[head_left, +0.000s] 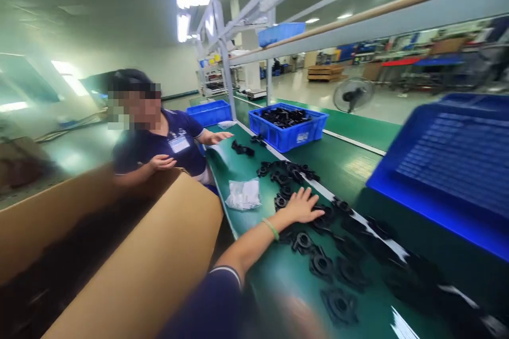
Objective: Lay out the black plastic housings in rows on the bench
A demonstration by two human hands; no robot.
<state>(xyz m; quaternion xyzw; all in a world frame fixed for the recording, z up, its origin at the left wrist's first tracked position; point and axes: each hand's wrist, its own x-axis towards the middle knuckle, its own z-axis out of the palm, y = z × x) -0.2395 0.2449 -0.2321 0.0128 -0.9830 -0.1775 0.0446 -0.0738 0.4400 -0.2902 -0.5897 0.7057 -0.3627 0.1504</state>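
Note:
My left hand (304, 205), with a green band at the wrist, reaches out over the black plastic parts (321, 264) spread along the green table (274, 275). Its fingers are spread and the palm faces down, over or touching several of the parts; it grips nothing that I can see. Low in the view, my right hand (302, 318) is a smear of motion near the table's near side, its fingers unreadable. Many of the parts have a round ring in the middle. A clear plastic bag (243, 194) with pale contents lies left of my left hand.
A blue crate (292, 140) full of black parts stands farther back, and another blue crate (441, 169) is at the right. A co-worker (170, 137) is at the left, hands apart. A large cardboard box (159, 254) holding dark things stands left of the table.

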